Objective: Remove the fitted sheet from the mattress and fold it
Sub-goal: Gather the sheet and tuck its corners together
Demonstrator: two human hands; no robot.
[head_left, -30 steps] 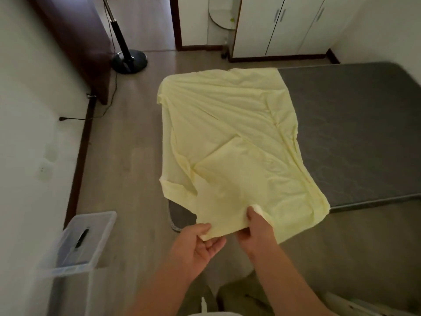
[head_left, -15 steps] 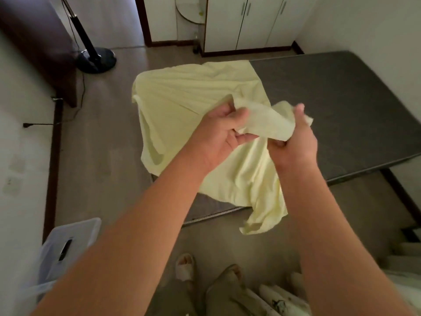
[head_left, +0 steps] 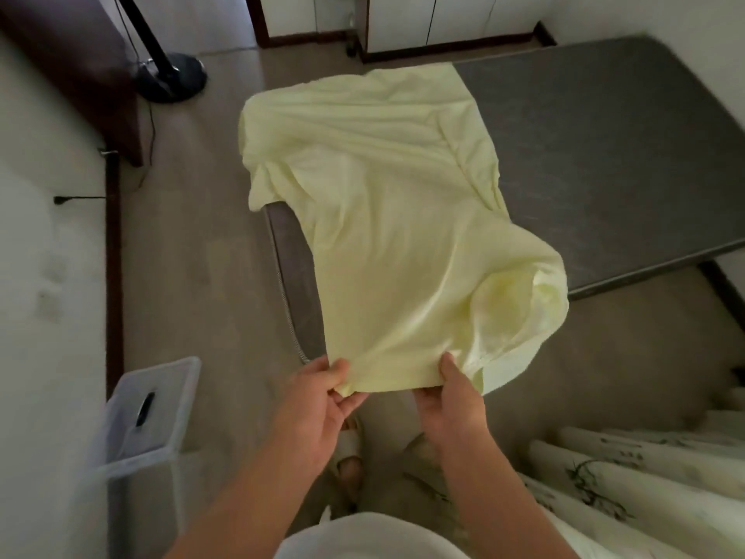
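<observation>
Mattress (head_left: 612, 155): bare grey top across the right and far area; removal judged complete. Fitted sheet (head_left: 387, 219): pale yellow, off the corners, doubled and draped over the left end, near edge lifted; right corner bunched. Folding judged partly done, further folds and smoothing outstanding. Left hand (head_left: 318, 405): fingers pinching the near-left edge. Right hand (head_left: 453, 401): fingers curled round the near-right edge.

One head-worn view looks steeply down from standing height, close over both hands, toward the mattress (head_left: 604, 155) and far cupboards (head_left: 443, 18).
</observation>
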